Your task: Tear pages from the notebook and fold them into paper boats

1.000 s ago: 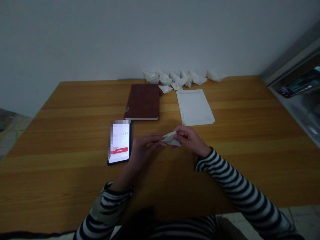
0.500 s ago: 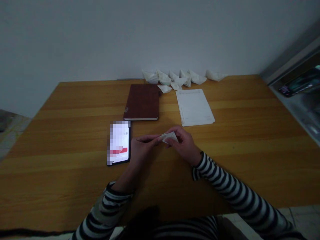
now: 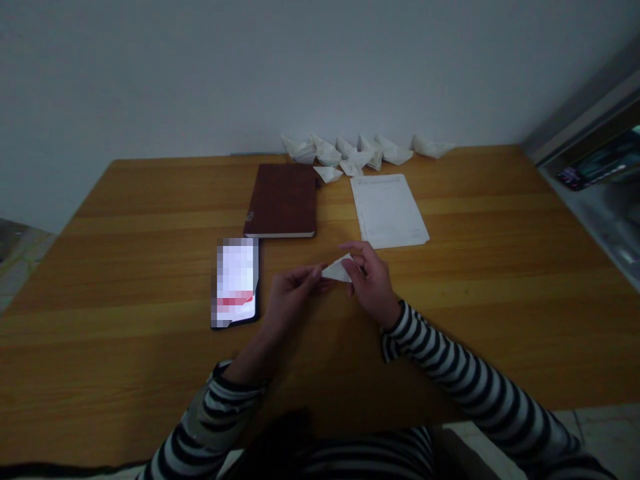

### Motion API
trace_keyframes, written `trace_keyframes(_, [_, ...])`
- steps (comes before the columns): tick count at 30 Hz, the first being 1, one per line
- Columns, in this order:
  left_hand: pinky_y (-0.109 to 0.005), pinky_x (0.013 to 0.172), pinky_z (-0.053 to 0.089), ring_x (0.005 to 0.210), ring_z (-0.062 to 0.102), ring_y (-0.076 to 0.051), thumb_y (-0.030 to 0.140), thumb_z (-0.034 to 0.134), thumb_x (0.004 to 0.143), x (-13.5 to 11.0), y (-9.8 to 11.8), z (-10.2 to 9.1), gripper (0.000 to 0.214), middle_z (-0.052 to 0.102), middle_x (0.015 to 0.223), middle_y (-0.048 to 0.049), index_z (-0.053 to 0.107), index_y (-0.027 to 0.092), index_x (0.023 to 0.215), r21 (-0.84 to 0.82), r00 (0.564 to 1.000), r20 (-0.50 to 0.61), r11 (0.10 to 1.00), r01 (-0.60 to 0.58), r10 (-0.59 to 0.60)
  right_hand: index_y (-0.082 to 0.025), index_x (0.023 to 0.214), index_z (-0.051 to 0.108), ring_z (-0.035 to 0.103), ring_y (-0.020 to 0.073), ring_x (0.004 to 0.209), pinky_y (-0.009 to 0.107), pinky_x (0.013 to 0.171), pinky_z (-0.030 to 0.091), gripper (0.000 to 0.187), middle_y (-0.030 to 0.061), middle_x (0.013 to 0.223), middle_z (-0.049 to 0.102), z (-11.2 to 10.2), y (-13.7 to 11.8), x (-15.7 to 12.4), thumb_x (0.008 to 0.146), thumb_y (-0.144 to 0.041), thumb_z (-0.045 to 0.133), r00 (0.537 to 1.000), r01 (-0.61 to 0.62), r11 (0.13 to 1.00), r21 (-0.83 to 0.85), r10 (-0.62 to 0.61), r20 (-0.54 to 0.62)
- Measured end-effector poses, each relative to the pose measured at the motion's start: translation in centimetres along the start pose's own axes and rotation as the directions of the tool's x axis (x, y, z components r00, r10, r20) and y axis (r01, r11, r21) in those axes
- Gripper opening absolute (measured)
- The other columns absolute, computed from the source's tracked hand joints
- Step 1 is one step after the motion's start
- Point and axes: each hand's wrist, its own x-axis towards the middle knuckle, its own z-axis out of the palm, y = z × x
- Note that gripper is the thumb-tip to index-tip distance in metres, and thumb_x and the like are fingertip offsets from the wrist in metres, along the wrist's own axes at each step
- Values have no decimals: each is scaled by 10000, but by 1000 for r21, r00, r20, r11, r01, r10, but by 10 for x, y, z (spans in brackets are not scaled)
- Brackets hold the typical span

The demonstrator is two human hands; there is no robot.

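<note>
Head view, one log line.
left hand: pinches folded white paper triangle | right hand: holds it too | dark-brown rectangular notebook: closed

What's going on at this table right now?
A person holds a small folded white paper above the wooden table: the left hand pinches one end, the right hand grips the other. A lit phone lies left of the hands. Beyond are a brown notebook and white sheets, with several folded paper shapes along the far edge near the wall.
</note>
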Motion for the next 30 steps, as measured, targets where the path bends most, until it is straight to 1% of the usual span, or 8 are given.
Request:
trace_keyframes(3, [-272, 634, 563, 628, 719, -180, 520, 704, 824, 2, -2, 1, 399, 784, 748, -112, 777, 131, 774, 28, 993, 120, 999, 21, -24, -277, 1145, 551, 428, 91, 370, 223, 345, 308, 221, -71, 594, 547, -4, 0, 2, 970, -411, 528, 1000, -8, 1000, -9, 8, -2])
trace_keyframes(7, [-271, 658, 570, 641, 722, -176, 500, 712, 826, 2, 2, 0, 374, 787, 761, -109, 776, 133, 785, 33, 999, 34, 999, -15, 14, -289, 1216, 512, 437, 83, 377, 208, 349, 344, 358, -92, 615, 570, -5, 2, 5, 902, -400, 643, 997, -59, 990, 127, 53, 51])
trace_keyframes(10, [-273, 714, 582, 689, 738, -181, 500, 732, 808, 4, 3, -3, 379, 795, 812, -121, 779, 125, 825, -16, 1000, -1, 1000, -5, 5, -259, 1191, 564, 465, 69, 395, 199, 369, 388, 395, -75, 674, 632, -5, 3, 6, 848, -394, 703, 991, -118, 977, 178, 106, 78])
trace_keyframes(14, [-282, 749, 588, 727, 755, -197, 548, 691, 828, 8, -4, -5, 457, 791, 819, -157, 774, 99, 815, -121, 997, 38, 990, 75, -71, -214, 1092, 674, 468, 59, 398, 200, 364, 388, 320, -15, 775, 720, -5, 7, 6, 836, -403, 706, 993, -116, 987, 116, 112, 38])
trace_keyframes(17, [-299, 769, 591, 748, 759, -207, 552, 709, 811, 8, -8, -4, 457, 787, 797, -157, 776, 101, 838, -129, 992, 61, 985, 115, -108, -218, 1046, 722, 485, 69, 418, 208, 377, 401, 278, 15, 839, 755, -5, 8, 5, 829, -392, 719, 997, -73, 997, 40, 73, 9])
trace_keyframes(25, [-315, 636, 581, 612, 703, -198, 560, 768, 727, 2, 5, 1, 411, 771, 695, -95, 775, 149, 731, 68, 1000, 15, 998, 9, -10, -212, 993, 743, 486, 75, 389, 211, 357, 410, 231, 14, 755, 751, 0, 4, 0, 846, -386, 700, 995, -89, 996, 28, 90, -30])
trace_keyframes(28, [-297, 562, 548, 532, 672, -186, 545, 721, 775, 1, 4, 2, 398, 737, 616, -76, 735, 157, 684, 120, 1000, -25, 993, -10, 13, -200, 980, 728, 488, 62, 382, 197, 350, 411, 249, 10, 757, 747, 2, 2, 0, 843, -407, 700, 993, -113, 990, 81, 115, -19])
trace_keyframes(30, [-280, 518, 510, 493, 646, -178, 516, 644, 847, 1, 1, 0, 400, 703, 561, -51, 701, 171, 653, 232, 996, -60, 971, -51, 67, -191, 965, 717, 477, 57, 366, 188, 335, 396, 273, -4, 706, 725, 3, 0, -1, 842, -434, 696, 991, -133, 984, 117, 134, -4])
